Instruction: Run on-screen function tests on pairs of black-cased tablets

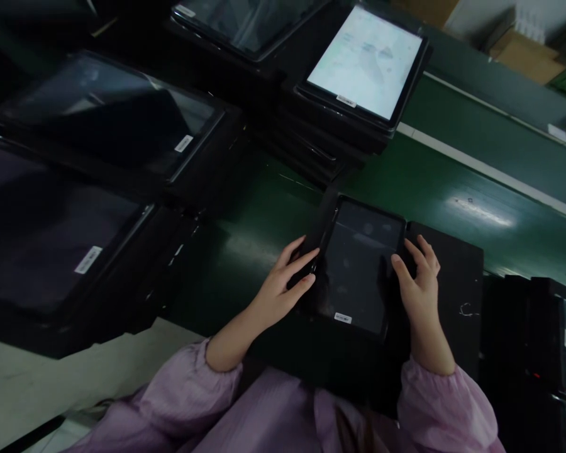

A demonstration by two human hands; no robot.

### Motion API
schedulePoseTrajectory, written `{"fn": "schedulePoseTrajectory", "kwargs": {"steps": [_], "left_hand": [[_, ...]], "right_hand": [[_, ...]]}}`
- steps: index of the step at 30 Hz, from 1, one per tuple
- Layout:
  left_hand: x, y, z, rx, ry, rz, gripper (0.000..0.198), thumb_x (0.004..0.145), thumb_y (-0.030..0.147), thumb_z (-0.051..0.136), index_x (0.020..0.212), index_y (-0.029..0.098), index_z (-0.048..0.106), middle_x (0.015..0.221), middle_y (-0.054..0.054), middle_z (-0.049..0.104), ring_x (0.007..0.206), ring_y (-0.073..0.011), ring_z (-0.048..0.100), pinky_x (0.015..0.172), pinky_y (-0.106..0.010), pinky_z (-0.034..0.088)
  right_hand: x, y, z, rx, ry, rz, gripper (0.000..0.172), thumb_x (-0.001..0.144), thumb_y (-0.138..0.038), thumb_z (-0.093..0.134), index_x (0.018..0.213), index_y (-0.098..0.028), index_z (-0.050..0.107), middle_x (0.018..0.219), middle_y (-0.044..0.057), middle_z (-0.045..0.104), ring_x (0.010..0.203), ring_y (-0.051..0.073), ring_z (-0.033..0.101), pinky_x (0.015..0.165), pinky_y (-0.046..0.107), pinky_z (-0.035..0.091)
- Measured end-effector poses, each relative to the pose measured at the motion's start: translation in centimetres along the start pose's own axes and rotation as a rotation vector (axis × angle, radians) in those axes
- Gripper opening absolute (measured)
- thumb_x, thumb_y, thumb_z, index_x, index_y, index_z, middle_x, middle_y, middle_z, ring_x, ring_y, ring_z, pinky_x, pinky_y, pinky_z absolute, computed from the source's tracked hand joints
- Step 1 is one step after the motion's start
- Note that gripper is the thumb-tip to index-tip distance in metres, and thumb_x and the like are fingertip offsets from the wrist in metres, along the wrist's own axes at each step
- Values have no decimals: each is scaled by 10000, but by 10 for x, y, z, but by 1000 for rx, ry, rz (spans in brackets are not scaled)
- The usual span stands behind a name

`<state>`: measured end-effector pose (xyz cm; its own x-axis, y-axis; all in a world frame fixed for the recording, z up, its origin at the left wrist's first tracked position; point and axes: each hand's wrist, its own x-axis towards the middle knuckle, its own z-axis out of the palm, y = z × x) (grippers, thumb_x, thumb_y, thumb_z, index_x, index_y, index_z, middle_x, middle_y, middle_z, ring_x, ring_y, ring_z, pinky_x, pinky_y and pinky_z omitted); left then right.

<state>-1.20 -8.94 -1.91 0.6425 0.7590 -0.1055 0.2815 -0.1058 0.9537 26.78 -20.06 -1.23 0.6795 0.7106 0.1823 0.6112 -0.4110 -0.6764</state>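
Dim, glare on green worktop [481, 211], blurred corners

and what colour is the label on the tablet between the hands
White label, seen in the head view.

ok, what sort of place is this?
Probably an electronics assembly or testing line: several similar tablets with white labels, a long green work surface, and a cardboard box beyond.

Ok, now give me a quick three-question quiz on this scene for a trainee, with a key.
1. Multiple choice: the tablet between the left hand and right hand has its white label at which end? A, near; B, far.
2. True or false: that tablet's screen is brightly lit.
3. Which hand is nearer the flat black panel?

Key: 1, A; 2, false, it looks dark; 3, the right hand.
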Motion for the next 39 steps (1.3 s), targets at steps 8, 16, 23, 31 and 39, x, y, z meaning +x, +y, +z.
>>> {"fn": "schedulePoseTrajectory", "kwargs": {"steps": [8,16,23,31,39], "left_hand": [[3,0,2,9,6,-23,500,1092,523,496,1535,323,615,1753,-19,324,1645,-292,290,1351,-509,255],[5,0,2,-84,57,-30,475,1060,518,562,1452,282,689,1712,-51,420,1607,-304,371,1334,-491,306],[-4,-9,-17,-701,362,-125,554,875,551,802,1310,211,757,1490,-151,661,1425,-356,591,1178,-485,502],[-21,18,-67,-891,858,81,402,777,548,855,1014,227,804,1239,-74,777,1257,-247,682,1061,-338,584],[-2,46,-83,-1084,1188,-90,265,829,25,571,614,178,592,629,7,618,692,-95,642,887,-194,582]], "right_hand": [[15,3,7,-11,6,-10,702,862,-769,604,1299,-228,698,1594,120,512,1542,386,345,1269,655,257],[10,2,13,-10,34,1,695,895,-765,561,1318,-227,682,1585,136,522,1549,373,323,1251,663,270],[11,7,10,22,19,-7,689,915,-745,536,1301,-204,717,1567,169,534,1535,390,346,1241,684,276],[-2,-8,-8,68,12,-248,446,1029,-561,537,1208,-248,799,1587,99,538,1559,371,366,1241,652,336],[-13,-6,-12,-87,-37,-615,310,1062,-376,568,1090,-222,835,1592,109,533,1590,421,296,1217,703,342]]}}
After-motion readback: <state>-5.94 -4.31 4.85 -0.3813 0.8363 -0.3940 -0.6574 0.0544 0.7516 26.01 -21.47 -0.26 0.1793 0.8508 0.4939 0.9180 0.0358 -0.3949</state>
